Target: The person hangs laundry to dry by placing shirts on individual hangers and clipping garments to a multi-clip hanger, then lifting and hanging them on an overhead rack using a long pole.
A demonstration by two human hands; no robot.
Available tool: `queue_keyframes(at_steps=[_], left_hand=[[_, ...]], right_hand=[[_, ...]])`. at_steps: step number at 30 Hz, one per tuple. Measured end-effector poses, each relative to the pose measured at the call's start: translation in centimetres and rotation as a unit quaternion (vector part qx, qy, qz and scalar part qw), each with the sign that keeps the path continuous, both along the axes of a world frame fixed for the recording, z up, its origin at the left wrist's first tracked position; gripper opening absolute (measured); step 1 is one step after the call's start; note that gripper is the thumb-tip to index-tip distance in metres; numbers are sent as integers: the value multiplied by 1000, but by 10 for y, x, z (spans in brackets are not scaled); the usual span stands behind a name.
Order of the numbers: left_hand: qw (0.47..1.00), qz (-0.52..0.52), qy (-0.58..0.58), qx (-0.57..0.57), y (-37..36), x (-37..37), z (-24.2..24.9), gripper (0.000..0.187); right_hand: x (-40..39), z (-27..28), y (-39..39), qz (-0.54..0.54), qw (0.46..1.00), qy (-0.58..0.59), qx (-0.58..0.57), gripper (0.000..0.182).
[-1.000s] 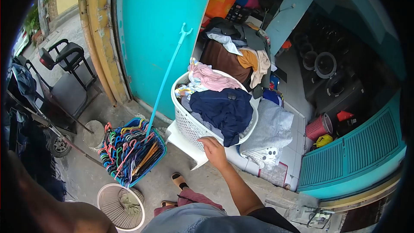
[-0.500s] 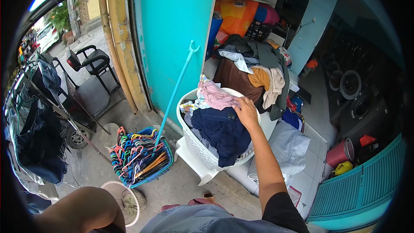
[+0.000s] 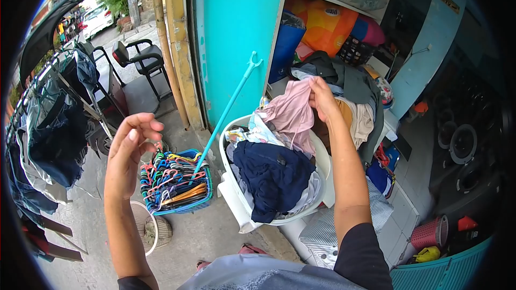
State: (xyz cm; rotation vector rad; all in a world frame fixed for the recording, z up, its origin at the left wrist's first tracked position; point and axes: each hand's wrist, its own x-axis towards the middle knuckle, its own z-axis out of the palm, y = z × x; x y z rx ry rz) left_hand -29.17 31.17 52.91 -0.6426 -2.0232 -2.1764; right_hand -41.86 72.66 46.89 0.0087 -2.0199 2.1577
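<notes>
Pinched in the fingers of my right hand (image 3: 324,101) is a pink garment (image 3: 287,108), raised so it hangs over the back of the white laundry basket (image 3: 228,171). Navy clothing (image 3: 271,174) and a pale printed cloth (image 3: 257,133) lie in that basket, which stands on a white plastic stool (image 3: 235,200). My left hand (image 3: 133,145) is in the air with curved, parted fingers and holds nothing. Below and right of it sits a blue basket (image 3: 199,203) packed with plastic hangers (image 3: 172,180).
A turquoise forked pole (image 3: 228,108) leans across the hanger basket. Clothes hang on a rack (image 3: 59,129) at left. A wicker bin (image 3: 161,231) stands on the floor. Behind the laundry is a clothes pile (image 3: 357,102); a striped bag (image 3: 349,223) lies at right.
My right hand has lifted the pink garment up and away from the basket. My left hand has risen into view above the hangers. The camera view has shifted slightly.
</notes>
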Motion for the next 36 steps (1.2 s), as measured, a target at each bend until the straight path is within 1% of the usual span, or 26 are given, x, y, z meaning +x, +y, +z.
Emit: queue_keyframes(at_steps=[3, 5, 6, 9, 11, 13, 14, 15, 16, 17, 18, 19, 20, 21, 22, 24, 25, 26, 28, 29, 30, 31, 32, 34, 35, 36], left_hand=[[997, -17, -69, -21, 5, -12, -26, 30], [994, -37, -99, 0, 12, -16, -38, 30], [993, -44, -109, -9, 14, -15, -41, 38], [992, -74, -80, 69, 26, -10, -41, 69], [992, -55, -42, 108, 30, -6, -39, 88], [996, 12, -19, 91, 23, 0, -31, 101], [994, 74, 17, 73, 14, -2, -34, 91], [996, 71, -16, 55, -5, -4, -38, 78], [996, 69, -46, 38, -25, -4, -41, 67], [985, 148, 84, -23, -47, 6, -47, 38], [990, 104, -12, 91, -61, 16, -51, 28], [993, 105, -30, 39, -91, 15, -68, 23], [993, 107, -54, -12, -126, 13, -90, 18], [988, 135, -37, -69, -154, 22, -104, 18], [983, 149, -59, -85, -178, 36, -112, 22], [987, 123, -52, -92, -226, 56, -141, 15], [977, 133, -51, -157, -250, 68, -151, 13], [976, 144, -51, -157, -270, 81, -161, 13], [962, 234, -119, -73, -305, 102, -177, 13], [963, 235, -113, -74, -323, 111, -189, 13], [946, 277, -166, 17, -341, 121, -202, 14], [917, 314, -219, 108, -354, 126, -209, 15], [918, 314, -218, 110, -366, 128, -217, 15], [868, 381, -253, 192, -378, 137, -224, 15], [873, 388, -241, 172, -383, 139, -224, 21], [872, 389, -240, 175, -389, 141, -230, 21]], right_hand=[[-1, 81, -34, 17, 994, 100, 40, 13], [-2, 121, -61, 27, 981, 192, 25, 11], [5, 140, -80, 66, 971, 229, -10, 11], [35, 174, -150, 204, 937, 281, -41, 9], [64, 170, -209, 317, 910, 255, -76, 9], [83, 153, -261, 354, 899, 250, -56, 9], [89, 143, -284, 358, 896, 261, -39, 10], [95, 133, -306, 362, 891, 272, -22, 11], [90, 123, -320, 304, 857, 405, 97, 13], [91, 119, -326, 303, 884, 331, 130, 18], [94, 116, -329, 306, 903, 255, 163, 22], [87, 108, -330, 322, 911, 207, 154, 26], [77, 96, -336, 342, 915, 156, 146, 29], [75, 81, -344, 384, 910, 101, 119, 30], [79, 67, -353, 421, 901, 47, 96, 31], [86, 34, -378, 517, 856, 10, 9, 30], [85, 21, -389, 526, 850, -28, -11, 30], [83, 7, -399, 531, 845, -66, -28, 30], [76, -17, -422, 500, 861, -68, -58, 28], [77, -22, -433, 439, 891, -92, -76, 28], [76, -28, -444, 375, 915, -116, -95, 27], [75, -36, -454, 371, 916, -115, -101, 25], [70, -43, -459, 372, 916, -113, -100, 25], [58, -55, -462, 440, 876, -191, 51, 24], [57, -60, -466, 420, 882, -171, 127, 24], [58, -59, -468, 421, 881, -170, 129, 24]])
